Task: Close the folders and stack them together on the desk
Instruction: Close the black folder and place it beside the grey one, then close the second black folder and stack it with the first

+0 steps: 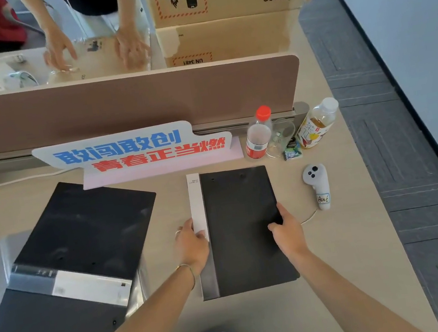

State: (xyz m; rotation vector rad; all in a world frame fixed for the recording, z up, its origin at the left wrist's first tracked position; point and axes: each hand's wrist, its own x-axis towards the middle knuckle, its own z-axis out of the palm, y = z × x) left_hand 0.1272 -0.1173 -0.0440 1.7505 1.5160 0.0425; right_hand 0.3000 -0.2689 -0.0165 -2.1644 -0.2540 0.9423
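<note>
Beige surface [304,309] carries everything, brown divider panel [123,106] across its far side. Open black folder [80,237] lies spread flat and angled, well left of both grips, white spine label showing (nobody touching it). Closed black folder [243,230] lies flat between the two grips, white spine strip along its left edge. Blue-and-red lettered sign [139,152] lies beyond the grips, against the divider. Left hand [192,245] sits on the closed folder's spine edge, grip loosely closed, thumb on the white strip, fingers hidden at the edge. Right hand [288,229] is at the opposite edge, grip partly open, thumb on the cover, fingers wrapped round the side. Two bottles, red-capped [258,134] and white-capped [318,122], stand far right of the grips, with a clear glass [280,138] between them. White controller [318,185] lies just right of the right grip, apart from the folder.
</note>
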